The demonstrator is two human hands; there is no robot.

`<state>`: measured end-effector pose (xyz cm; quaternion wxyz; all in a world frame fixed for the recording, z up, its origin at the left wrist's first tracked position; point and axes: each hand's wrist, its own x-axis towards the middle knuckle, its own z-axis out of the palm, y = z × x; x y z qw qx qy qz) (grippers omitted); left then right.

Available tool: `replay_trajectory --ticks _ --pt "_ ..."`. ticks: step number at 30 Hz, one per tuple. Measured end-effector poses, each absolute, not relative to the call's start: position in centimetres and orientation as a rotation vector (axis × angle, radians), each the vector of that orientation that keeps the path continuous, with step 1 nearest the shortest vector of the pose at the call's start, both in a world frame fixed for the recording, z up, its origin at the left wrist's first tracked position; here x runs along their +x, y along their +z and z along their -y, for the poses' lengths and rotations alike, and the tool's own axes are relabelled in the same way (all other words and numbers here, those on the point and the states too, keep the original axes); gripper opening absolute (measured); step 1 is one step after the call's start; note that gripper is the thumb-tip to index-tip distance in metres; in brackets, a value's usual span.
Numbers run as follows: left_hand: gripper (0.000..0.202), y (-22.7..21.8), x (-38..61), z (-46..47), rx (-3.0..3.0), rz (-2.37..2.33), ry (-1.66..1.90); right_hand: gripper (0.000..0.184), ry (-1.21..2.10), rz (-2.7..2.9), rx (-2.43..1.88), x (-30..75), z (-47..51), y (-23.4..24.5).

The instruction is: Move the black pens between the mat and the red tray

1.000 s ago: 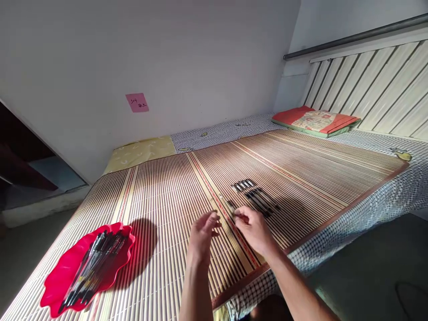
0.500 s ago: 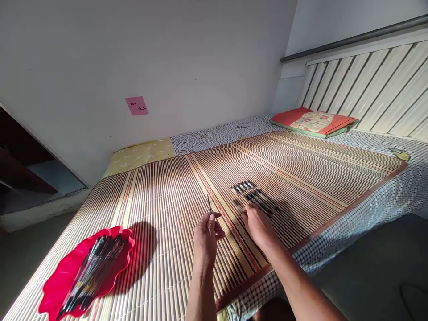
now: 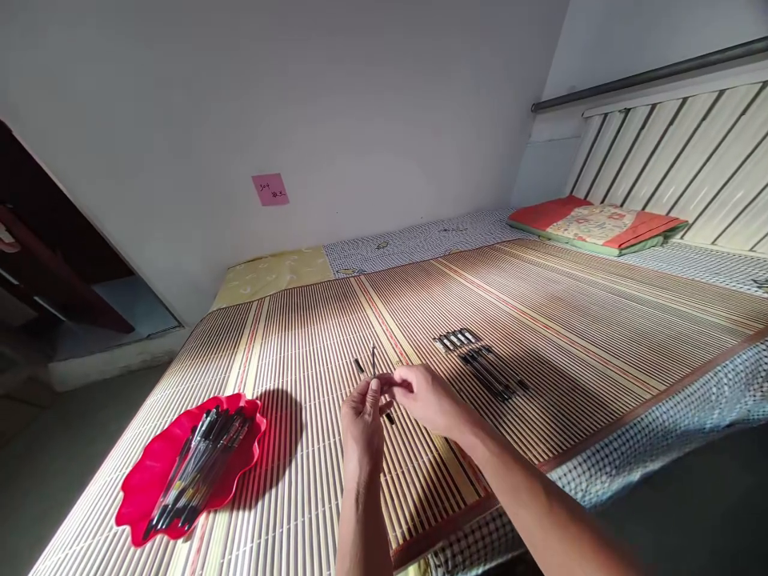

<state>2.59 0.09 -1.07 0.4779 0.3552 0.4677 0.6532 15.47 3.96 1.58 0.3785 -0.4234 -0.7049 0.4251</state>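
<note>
My left hand (image 3: 363,408) is closed, pinching a thin, pointed stick like a pen refill (image 3: 374,360), tip upward. My right hand (image 3: 426,396) meets it, fingers closed at the left fingertips. A dark pen (image 3: 358,365) slants behind the fingers, one black end above them and the other below; my right hand seems to hold it, its middle hidden. Right of the hands, several black pen bodies (image 3: 493,374) lie side by side on the striped mat (image 3: 312,352). Just beyond them is a row of short black-and-white pieces like pen caps (image 3: 457,339).
A red scalloped dish (image 3: 144,480) holding a heap of pens (image 3: 201,464) stands on the mat at left. A folded red and floral cloth (image 3: 600,224) lies at the far right. A pink note (image 3: 270,190) is on the wall. The mat's front edge runs near my forearms.
My right hand has moved left from beside the row of pens to my left hand, bringing a dark pen. The view has shifted slightly left.
</note>
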Motion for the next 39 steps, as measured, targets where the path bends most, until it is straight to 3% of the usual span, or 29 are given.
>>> replay_trajectory --ticks 6,11,17,25,29,39 --pt "0.047 -0.9 3.1 0.1 1.002 -1.242 1.561 0.033 1.080 1.558 -0.942 16.8 -5.8 4.7" --pt "0.036 -0.8 4.0 0.5 1.174 -1.315 1.493 0.034 1.199 1.349 -0.879 16.3 -5.4 3.8" --pt "0.037 -0.3 4.1 0.7 1.259 -1.328 1.424 0.032 1.320 1.234 -0.810 16.4 -5.2 3.4" --pt "0.030 0.1 4.6 1.3 1.215 -1.201 1.460 0.028 1.150 0.985 -0.763 20.3 -6.1 4.4" --pt "0.046 0.2 4.9 1.3 1.200 -1.184 1.402 0.025 0.961 0.847 -0.729 21.8 -6.2 5.2" --pt "0.050 0.1 5.5 1.5 1.195 -1.169 1.375 0.023 0.940 0.939 -0.773 22.2 -6.0 5.6"
